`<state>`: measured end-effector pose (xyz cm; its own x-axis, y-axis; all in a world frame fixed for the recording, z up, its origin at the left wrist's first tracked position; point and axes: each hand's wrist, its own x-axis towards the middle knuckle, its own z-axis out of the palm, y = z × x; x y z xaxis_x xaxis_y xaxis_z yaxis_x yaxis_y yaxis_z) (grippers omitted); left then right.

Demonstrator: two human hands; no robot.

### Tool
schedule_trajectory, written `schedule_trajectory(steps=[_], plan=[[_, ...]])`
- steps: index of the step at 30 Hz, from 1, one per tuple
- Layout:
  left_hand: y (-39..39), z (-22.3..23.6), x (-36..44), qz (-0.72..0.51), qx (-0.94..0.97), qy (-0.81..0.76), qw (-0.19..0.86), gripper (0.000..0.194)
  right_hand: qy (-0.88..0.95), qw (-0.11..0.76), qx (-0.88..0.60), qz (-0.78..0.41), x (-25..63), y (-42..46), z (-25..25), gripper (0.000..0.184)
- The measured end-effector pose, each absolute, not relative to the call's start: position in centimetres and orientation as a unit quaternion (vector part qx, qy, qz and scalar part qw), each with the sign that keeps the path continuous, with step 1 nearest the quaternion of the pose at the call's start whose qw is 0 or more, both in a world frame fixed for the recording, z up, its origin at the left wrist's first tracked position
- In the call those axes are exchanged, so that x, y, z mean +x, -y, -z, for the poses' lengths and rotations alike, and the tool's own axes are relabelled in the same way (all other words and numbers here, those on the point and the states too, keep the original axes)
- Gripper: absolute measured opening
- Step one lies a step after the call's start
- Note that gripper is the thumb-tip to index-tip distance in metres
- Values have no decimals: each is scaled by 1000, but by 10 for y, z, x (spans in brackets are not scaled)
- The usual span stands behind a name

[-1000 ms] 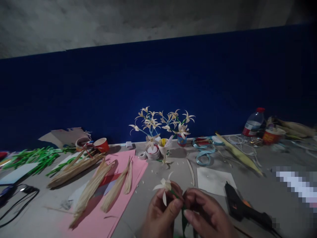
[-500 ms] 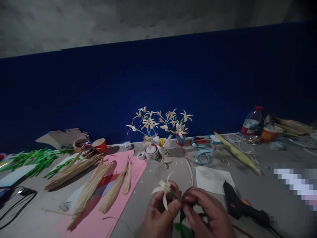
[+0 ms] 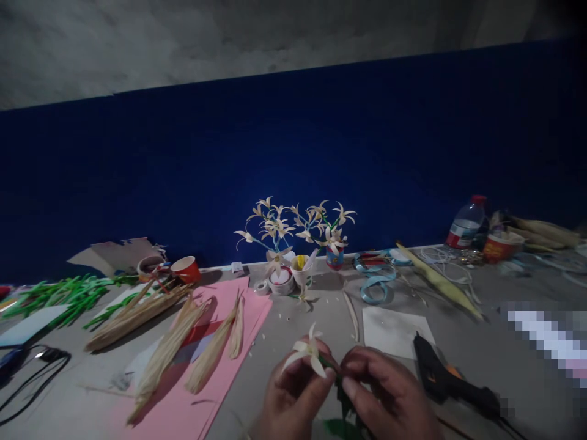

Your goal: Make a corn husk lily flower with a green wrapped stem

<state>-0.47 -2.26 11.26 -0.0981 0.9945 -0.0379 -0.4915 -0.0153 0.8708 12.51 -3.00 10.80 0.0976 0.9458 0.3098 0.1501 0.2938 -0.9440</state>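
Flower: one small cream flower (image 3: 308, 351) with thin pointed petals, on a green stem (image 3: 342, 391); held low at the near edge of the bench (image 3: 293, 318), just in front of the person.
Left hand: the left hand (image 3: 293, 397) has its fingers (image 3: 321, 380) closed on the stem right beneath the bloom; the petals stand above the fingertips.
Right hand: the right hand (image 3: 389, 397) pinches the same stem just to the right of the bloom, fingers together and touching the left hand's.
Glue gun: one black glue gun (image 3: 452, 385) lying flat, right of the right hand.
White sheet: one square paper (image 3: 394, 330), far side of the hands.
Husk bundles: about four long, dry, fibrous tan bundles (image 3: 165, 348) on the left, partly lying across one pink sheet (image 3: 183, 403).
Finished flowers: a cluster of cream blooms (image 3: 293, 226) on blue stalks, standing in small cups at the far middle.
Ribbon: loops of pale blue ribbon (image 3: 373, 287), far right of centre.
Bottle: one clear plastic bottle (image 3: 465, 226) with red cap, far right.
Green strips: a heap (image 3: 59, 293) at the far left.
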Motion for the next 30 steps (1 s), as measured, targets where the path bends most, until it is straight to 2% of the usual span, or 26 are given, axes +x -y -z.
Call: schedule_trajectory(steps=[6,14,18,21,23,27,30], plan=[[23,-116,-3,-636,360,-366,576,21,530,555,-424,-480,127,26,-101,24],[20,-103,4,-666,340,-377,547,24,495,542,-422,-531,132,27,-99,25],[17,-104,6,-676,317,-400,531,24,569,504,-500,-415,178,24,-69,23],[15,-102,6,-673,289,-424,533,27,613,419,-635,-214,243,22,-32,32],[14,-100,7,-672,283,-440,524,29,641,362,-669,-98,283,24,-15,39],[11,-96,9,-658,297,-460,518,31,695,210,-686,-48,315,32,-14,51],[10,-95,11,-648,301,-467,520,33,729,144,-668,-37,308,30,-28,55]])
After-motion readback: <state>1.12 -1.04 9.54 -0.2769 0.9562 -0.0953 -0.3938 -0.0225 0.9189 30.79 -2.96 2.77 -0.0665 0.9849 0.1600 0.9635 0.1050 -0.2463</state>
